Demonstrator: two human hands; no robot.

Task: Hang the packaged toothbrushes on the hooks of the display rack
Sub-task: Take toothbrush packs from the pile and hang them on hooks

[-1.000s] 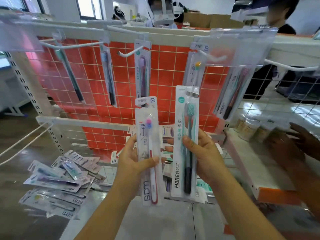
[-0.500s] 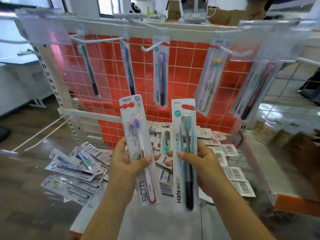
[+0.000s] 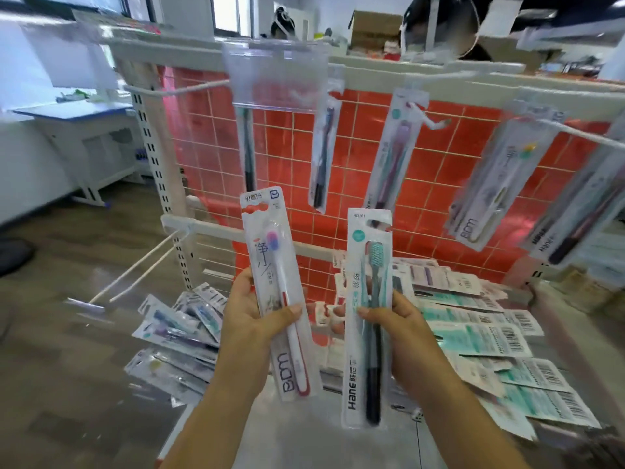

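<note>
**Two toothbrush packs held up before a half-filled rack**

The left hand point(image 3: 252, 319) grasps a BDM toothbrush pack point(image 3: 279, 296) with a red-and-white brush, thumb across its front, tilted slightly left. The right hand point(image 3: 395, 328) grasps a Hane toothbrush pack point(image 3: 368, 319) with a teal-and-black brush, held upright just beside the first. Both packs are in the air in front of the display rack point(image 3: 176, 184), below its top row of hooks and touching none of them.

On that top row, against the red grid panel point(image 3: 436, 194), several packs already hang: a dark-brush pack point(image 3: 248, 147) partly hidden behind a clear label holder point(image 3: 275, 77), another dark one point(image 3: 323, 157), a purple-brush pack point(image 3: 394, 154) and a yellow-tipped BDM pack point(image 3: 487, 194). More hang blurred at the far right. A white hook point(image 3: 179, 89) projects at the upper left, and two bare white prongs point(image 3: 142, 269) jut from the lower rail.

Loose toothbrush packs point(image 3: 179, 333) lie heaped on the shelf at left, and more, barcodes up point(image 3: 490, 336), spread at right.
</note>
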